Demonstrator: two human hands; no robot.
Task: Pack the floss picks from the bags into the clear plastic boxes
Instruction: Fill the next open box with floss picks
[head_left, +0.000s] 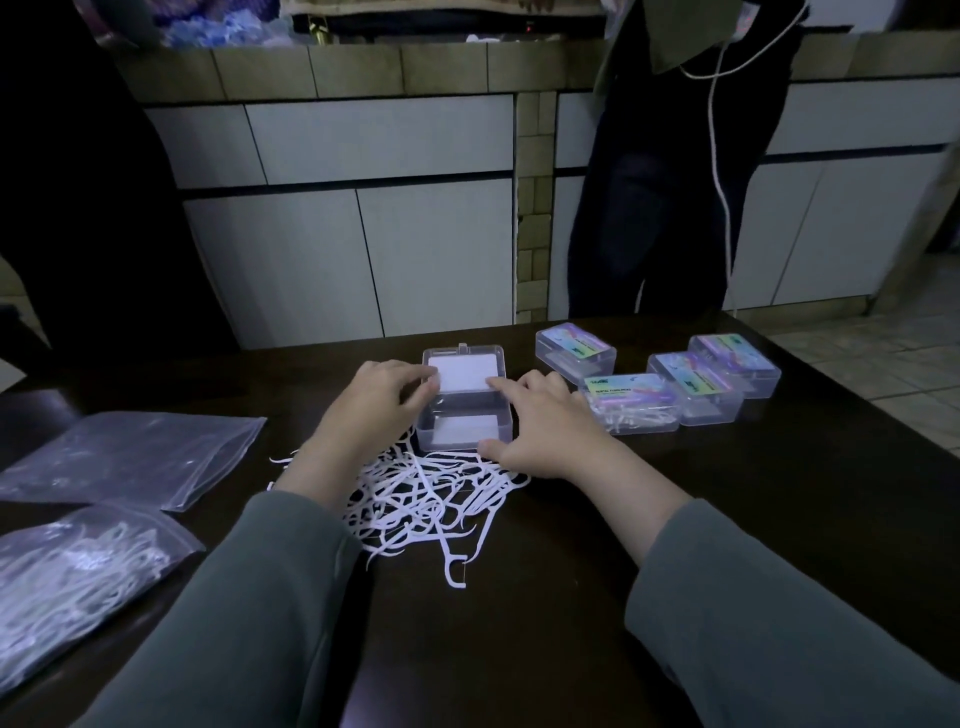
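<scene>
Landmark: the open clear box (464, 415), mid-table.

Nearest the camera, two grey-green sleeves reach in over the dark table (727, 493). Well to the left of the box and closest of all, a zip bag (78, 577) lies flat, full of white picks. Just beyond it, an emptied, flattened bag (130, 457), still well left of the box.

Directly in front of the box: a loose, tangled heap of floss picks (431, 504), its far edge touching the box's near wall. One pick lies apart at the near edge of the heap, head toward the camera.

Left hand (374, 410) sits at the box's left side, fingers curled, fingertips on the raised lid's left edge. Whether they pinch the lid or only touch it cannot be told.

Right hand (545, 426) is at the box's right side: index finger stretched out onto the lid's right edge, thumb against the box's near right corner, other fingers loosely bent.

The box's lid is swung back, a white card showing in both lid and base. No picks seen inside.

Right of the box and slightly farther: four closed boxes (691, 384) with colourful labels, clustered close together, the nearest showing picks through its wall.

Beyond the table, behind the box: a person standing (660, 208) in dark clothes, white cord hanging, and tiled cabinets (363, 208).
</scene>
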